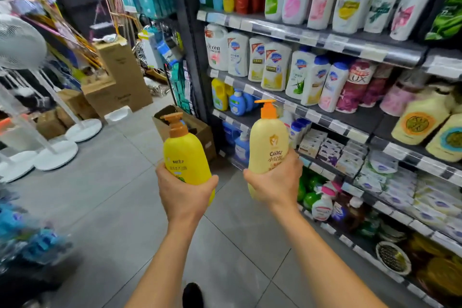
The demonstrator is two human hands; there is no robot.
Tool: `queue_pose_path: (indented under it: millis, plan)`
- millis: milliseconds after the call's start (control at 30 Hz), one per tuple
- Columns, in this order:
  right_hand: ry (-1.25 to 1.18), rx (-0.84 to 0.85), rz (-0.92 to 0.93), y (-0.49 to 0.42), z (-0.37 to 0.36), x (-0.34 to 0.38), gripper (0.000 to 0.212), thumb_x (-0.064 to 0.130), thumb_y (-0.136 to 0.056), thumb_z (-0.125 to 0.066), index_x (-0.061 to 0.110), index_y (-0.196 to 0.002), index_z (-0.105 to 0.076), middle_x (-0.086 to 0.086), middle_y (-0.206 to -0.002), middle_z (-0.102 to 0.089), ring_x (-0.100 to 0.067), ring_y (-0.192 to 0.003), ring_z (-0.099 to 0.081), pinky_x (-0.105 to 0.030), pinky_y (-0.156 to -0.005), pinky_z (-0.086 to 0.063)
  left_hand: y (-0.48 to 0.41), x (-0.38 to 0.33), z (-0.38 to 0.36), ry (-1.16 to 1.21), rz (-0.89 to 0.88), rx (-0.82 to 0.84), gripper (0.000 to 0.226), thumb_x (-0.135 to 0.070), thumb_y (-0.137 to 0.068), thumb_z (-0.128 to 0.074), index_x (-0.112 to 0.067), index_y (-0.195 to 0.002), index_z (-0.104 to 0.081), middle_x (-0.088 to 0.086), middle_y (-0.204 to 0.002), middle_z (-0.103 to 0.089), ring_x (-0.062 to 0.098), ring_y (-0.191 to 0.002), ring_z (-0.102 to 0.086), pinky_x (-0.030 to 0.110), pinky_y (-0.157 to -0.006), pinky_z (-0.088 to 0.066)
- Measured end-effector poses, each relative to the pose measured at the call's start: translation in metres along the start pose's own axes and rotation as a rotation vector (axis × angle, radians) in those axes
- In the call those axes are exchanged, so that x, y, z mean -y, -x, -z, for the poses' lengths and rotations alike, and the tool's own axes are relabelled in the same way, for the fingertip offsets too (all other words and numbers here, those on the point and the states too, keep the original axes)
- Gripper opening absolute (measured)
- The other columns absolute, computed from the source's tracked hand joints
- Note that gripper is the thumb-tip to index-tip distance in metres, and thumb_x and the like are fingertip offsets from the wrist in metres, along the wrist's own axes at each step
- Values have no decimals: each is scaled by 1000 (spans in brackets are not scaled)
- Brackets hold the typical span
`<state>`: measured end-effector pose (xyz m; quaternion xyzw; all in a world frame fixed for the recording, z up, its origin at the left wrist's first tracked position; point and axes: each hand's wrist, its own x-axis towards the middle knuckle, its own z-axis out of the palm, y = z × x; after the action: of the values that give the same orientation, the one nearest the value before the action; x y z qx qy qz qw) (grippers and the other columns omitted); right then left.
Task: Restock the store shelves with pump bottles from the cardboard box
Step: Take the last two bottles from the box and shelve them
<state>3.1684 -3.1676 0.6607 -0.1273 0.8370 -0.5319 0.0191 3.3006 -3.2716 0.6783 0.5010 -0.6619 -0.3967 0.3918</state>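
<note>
Seen from the head camera, the grey tiled floor (pixel 107 197) runs as an open aisle from six o'clock toward eleven o'clock. It is hemmed at three o'clock by the dark store shelves (pixel 332 41), whose price-strip edges slant down toward five o'clock. At nine o'clock stand white standing fans (pixel 22 40) with round bases on the tiles. Stacked brown cartons (pixel 120 75) close the aisle's far end at eleven o'clock. The open cardboard box (pixel 202 132) sits on the floor at twelve o'clock, just beside the foot of the shelf upright. Both arms reach forward over bare tiles, with the two bottles held apart. The left hand (pixel 183 189) has fingers and thumb curled round the lower body of a bright yellow pump bottle (pixel 183 150). This bottle is upright, with a brownish-orange pump whose nozzle points toward nine o'clock, and small print on its front. The right hand (pixel 275 177) grips the lower half of a pale yellow pump bottle (pixel 268 140), also upright, with a bright orange pump and orange lettering. It is held in front of the lower shelves at one o'clock. A dark shoe (pixel 192 295) shows at six o'clock.
</note>
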Motion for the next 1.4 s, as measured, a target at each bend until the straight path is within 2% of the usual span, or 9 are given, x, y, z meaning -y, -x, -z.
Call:
queue_pose_path:
  millis: [200,433,567,667,800,900,1067,1200,1400]
  plan:
    - [26,-110,-99,-30,-95,29,98,38,-43,-86,18,-127,-40,-3,-114,-43,-23,-109,-44,-33,-85,-44,-122,28,-13,4,-2,160,76,-24,-54,-91,-22,-106,-35,-3,-89,-51,19,-74,-51,27,-67,-40]
    - [117,-167,-226,-65,-161,24,97,39,-43,-86,21,-125,-37,3,-111,-39,-21,-103,-47,-32,-79,-45,-216,48,-66,61,55,295,85,-29,-61,-89,-12,-127,-39,-1,-98,-52,14,-75,-52,30,-72,-43]
    - [135,-192,-297,-104,-194,9,103,38,-43,-87,22,-131,-36,1,-116,-42,-21,-107,-48,-28,-80,-40,-257,59,-118,71,64,366,88,-26,-56,-91,-7,-124,-40,-4,-92,-51,18,-79,-54,29,-72,-41]
    - [128,-181,-351,-145,-219,-5,104,35,-44,-88,19,-132,-35,-1,-119,-41,-22,-109,-45,-26,-81,-37,-287,69,-162,53,79,387,83,-31,-49,-84,-15,-119,-41,-16,-87,-50,1,-75,-54,28,-68,-43]
    - [128,-185,-439,-203,-256,-31,102,36,-46,-88,18,-130,-34,1,-115,-37,-20,-111,-40,-26,-78,-36,-329,86,-222,19,73,421,72,-23,-44,-88,-24,-101,-44,-6,-85,-54,6,-71,-57,27,-60,-47]
    - [187,-216,-466,-238,-286,-53,102,40,-47,-87,18,-130,-31,5,-110,-32,-24,-113,-41,-27,-77,-34,-359,104,-266,-21,84,474,76,-33,-41,-86,-26,-104,-43,3,-96,-58,18,-79,-61,33,-67,-51]
    - [206,-352,-501,-292,-343,-109,106,44,-44,-87,19,-131,-31,-3,-121,-44,-25,-112,-46,-31,-80,-42,-396,146,-350,-17,-44,565,65,-26,-46,-91,-29,-93,-46,-4,-89,-57,2,-73,-57,16,-64,-41]
    - [208,-456,-455,-332,-386,-167,101,48,-40,-85,18,-124,-36,-4,-116,-47,-25,-108,-49,-32,-77,-44,-415,191,-418,-29,-168,635,69,-35,-44,-90,-29,-97,-44,-4,-94,-52,14,-82,-50,25,-73,-37]
    - [205,-560,-339,-375,-426,-240,101,50,-41,-83,17,-124,-35,-6,-118,-47,-26,-112,-46,-36,-87,-45,-427,254,-499,25,-255,620,66,-41,-38,-91,-27,-83,-44,-3,-81,-55,21,-74,-54,28,-66,-38]
